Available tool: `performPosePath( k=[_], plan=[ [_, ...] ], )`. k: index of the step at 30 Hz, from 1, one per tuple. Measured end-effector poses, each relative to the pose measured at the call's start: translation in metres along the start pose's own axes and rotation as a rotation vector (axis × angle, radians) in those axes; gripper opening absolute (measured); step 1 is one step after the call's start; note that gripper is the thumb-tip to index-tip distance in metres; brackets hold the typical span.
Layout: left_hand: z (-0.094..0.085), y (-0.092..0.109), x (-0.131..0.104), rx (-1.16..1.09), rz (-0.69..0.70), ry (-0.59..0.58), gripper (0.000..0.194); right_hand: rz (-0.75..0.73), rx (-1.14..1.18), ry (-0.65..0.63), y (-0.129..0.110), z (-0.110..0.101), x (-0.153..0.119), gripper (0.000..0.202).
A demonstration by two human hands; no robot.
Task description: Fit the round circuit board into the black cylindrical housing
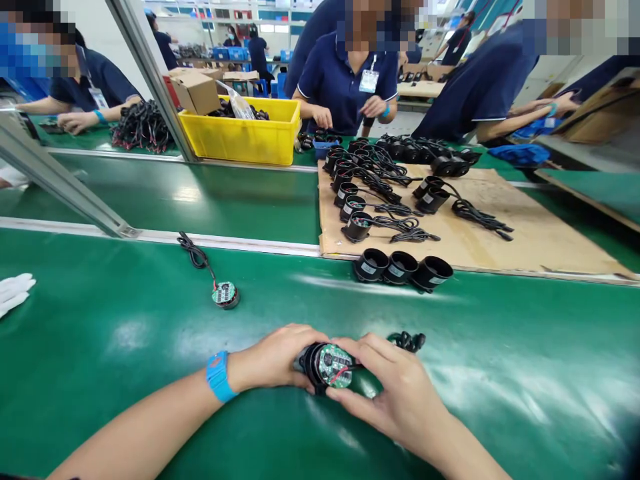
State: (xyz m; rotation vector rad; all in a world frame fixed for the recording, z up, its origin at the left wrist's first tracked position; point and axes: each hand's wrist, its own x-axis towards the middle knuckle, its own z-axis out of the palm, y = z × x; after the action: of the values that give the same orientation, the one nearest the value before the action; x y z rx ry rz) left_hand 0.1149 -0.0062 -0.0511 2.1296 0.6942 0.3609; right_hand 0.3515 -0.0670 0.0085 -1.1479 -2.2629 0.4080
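Head view looks down on a green conveyor belt [100,373] where the person's two bare hands meet over a small black round housing [313,363]. Left hand [277,357], with a blue wristband [219,377] on its wrist, is curled around the housing's back, so most of the black body is hidden under the palm and fingers. Right hand [395,390] pinches the front edge, thumb and forefinger closed on a round green circuit board [334,365] that sits in the housing's mouth; a red wire crosses the board's face, but where it ends is covered by the fingers. Behind the right hand a coil of black cable [407,341] peeks out, mostly hidden by the knuckles.

Further up the belt a second green board [225,294] lies loose with its black lead [195,253] trailing away. Three empty black housings [403,268] lie side by side against the edge of a cardboard sheet [540,233], which carries more housings with cables [380,193]. A white glove [14,290] is cut off at the left edge. A yellow bin [240,137] stands beyond, its contents hard to make out. Other people in dark blue shirts work across the line, cut off by the frame's top
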Motion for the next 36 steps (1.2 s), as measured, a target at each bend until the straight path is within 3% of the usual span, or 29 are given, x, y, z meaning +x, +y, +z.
performPosePath(
  k=[6,10,15,20,24,27,31,34,36],
  plan=[
    [0.000,0.000,0.000,0.011,0.008,-0.006,0.064,0.074,-0.015,-0.048,0.003,0.010,-0.002,0.044],
    [0.001,-0.002,-0.001,-0.008,0.036,-0.002,0.067,0.077,0.037,-0.027,0.006,0.010,-0.004,0.062],
    [0.001,0.000,-0.001,-0.005,0.014,-0.012,0.063,0.108,0.168,-0.049,0.008,0.005,-0.003,0.034],
    [0.000,-0.001,-0.001,-0.003,-0.012,-0.023,0.064,0.118,0.131,-0.147,0.009,0.005,-0.004,0.038],
    [0.001,-0.001,-0.001,-0.019,0.007,-0.020,0.069,0.107,0.020,-0.071,0.012,0.016,-0.010,0.045],
    [0.007,0.004,-0.002,-0.039,0.017,0.048,0.077,0.083,0.000,-0.024,0.013,0.023,-0.015,0.048],
    [0.012,0.017,-0.004,-0.021,0.010,0.204,0.068,0.019,0.024,0.052,0.010,0.021,-0.016,0.048],
    [0.003,0.021,-0.006,-0.013,0.074,0.305,0.074,-0.035,0.011,0.120,0.013,0.012,-0.015,0.070],
    [-0.006,0.018,-0.007,0.040,0.040,0.317,0.077,0.013,-0.049,0.078,0.022,0.006,-0.016,0.088]
  ],
)
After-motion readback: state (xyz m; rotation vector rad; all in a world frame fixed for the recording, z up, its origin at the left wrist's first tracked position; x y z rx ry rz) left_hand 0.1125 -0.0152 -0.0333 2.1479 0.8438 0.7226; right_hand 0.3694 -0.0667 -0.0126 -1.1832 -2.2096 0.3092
